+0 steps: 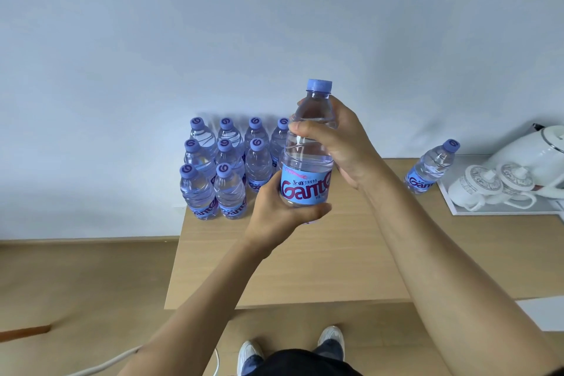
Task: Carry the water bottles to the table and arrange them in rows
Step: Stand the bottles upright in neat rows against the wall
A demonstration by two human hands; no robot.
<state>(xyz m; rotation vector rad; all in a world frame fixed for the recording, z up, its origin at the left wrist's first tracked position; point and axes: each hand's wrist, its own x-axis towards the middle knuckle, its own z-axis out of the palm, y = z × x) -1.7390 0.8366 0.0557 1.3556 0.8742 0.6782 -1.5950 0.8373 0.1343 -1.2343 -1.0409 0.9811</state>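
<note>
Both hands grip one water bottle (307,162) upright above the table (320,268) — cap up, long axis vertical: left hand (280,217) around its base, right hand (338,143) around its shoulder. Standing bottles (225,168) form rows behind.

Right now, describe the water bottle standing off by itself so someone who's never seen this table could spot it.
Start at the white kettle and cups on the tray at the table's right end. Just left of that tray stands the lone bottle. Unlike the grouped bottles at the far left corner and the bottle in hand, it stands alone, untouched.
</note>
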